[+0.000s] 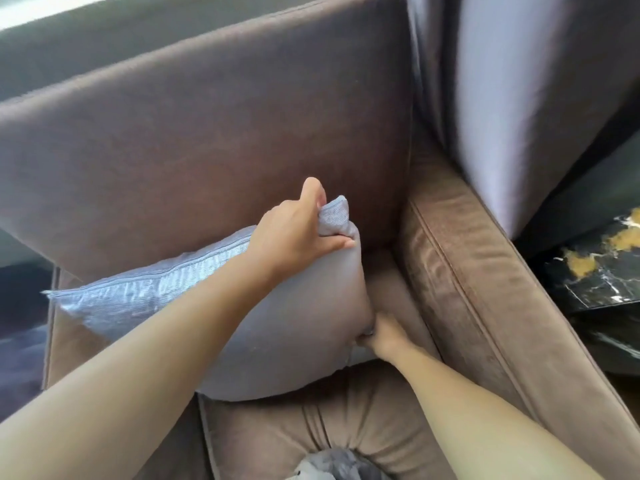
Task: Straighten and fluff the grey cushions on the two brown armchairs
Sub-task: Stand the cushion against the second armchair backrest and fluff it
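Fingers of my right hand [377, 336] are mostly hidden, tucked under the lower right edge of the grey cushion [277, 323], so I can tell only that they are closed on the fabric there. My left hand [294, 233] is plainer to read: it pinches the cushion's top right corner, thumb laid along the front and the other fingers curled behind the bunched tip. The cushion stands on edge on the seat of the brown armchair [214, 140], leaning against its backrest, and my left forearm crosses much of its face. Its top edge has a shiny ribbed weave; the front looks smooth and matte. The armchair is velvety, with piped seams along its padded arm [485, 306]. At the bottom edge a scrap of crumpled grey fabric [332, 465] is cut off. A black marble surface [606, 268] with gold veins shows at right, partly out of view.
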Motion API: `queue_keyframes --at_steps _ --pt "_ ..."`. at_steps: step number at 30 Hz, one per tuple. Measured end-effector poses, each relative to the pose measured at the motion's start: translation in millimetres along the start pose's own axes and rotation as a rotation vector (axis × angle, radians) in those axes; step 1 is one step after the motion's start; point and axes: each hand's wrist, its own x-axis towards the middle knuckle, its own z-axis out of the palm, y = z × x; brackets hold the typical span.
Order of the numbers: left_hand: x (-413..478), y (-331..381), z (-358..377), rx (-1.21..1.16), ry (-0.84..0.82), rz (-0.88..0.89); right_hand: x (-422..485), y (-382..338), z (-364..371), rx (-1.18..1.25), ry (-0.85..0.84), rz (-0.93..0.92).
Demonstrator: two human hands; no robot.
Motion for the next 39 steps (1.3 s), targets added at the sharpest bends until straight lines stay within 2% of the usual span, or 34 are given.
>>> queue_keyframes --at_steps 3,9,11,13,15,18,21,23,25,28,30,34,36,39 --pt "12 13 15 0.088 -0.013 0.047 5 3 -2 -0.062 0.037 0.029" --pt "26 18 33 0.083 -0.039 0.104 1 4 -25 -0.108 -0.009 0.112" --pt "31 14 38 0.12 -0.016 0.127 -6 -5 -37 -0.028 0.062 0.139" --pt "31 12 41 0.151 0.023 0.152 -15 -25 -49 0.142 0.22 0.124" --pt "24 9 41 0.132 0.053 0.196 -32 -58 -57 0.303 0.405 0.014" --pt "-2 -10 35 0.122 0.103 0.269 -68 -109 -69 0.411 0.725 -0.291" --pt "-31 -44 24 0.181 0.118 0.263 -96 -153 -71 0.191 0.86 -0.656" --pt "-49 -66 15 0.214 0.103 0.237 -99 -177 -69 -0.071 0.747 -0.835" --pt "-63 -85 5 0.249 0.079 0.2 -89 -196 -66 -0.386 0.508 -0.898" --pt "-81 -118 -12 0.305 0.042 0.134 -73 -215 -65 -0.807 0.175 -0.834" --pt "-90 -139 -21 0.366 0.016 0.122 -64 -224 -71 -0.944 0.073 -0.767" --pt "-103 -170 -33 0.473 -0.02 0.096 -48 -228 -92 -1.112 0.016 -0.64" --pt "-107 -181 -40 0.505 -0.014 0.045 -45 -224 -97 -1.145 0.048 -0.612" --pt "-111 -190 -47 0.499 -0.023 -0.013 -45 -218 -90 -1.153 0.157 -0.673"
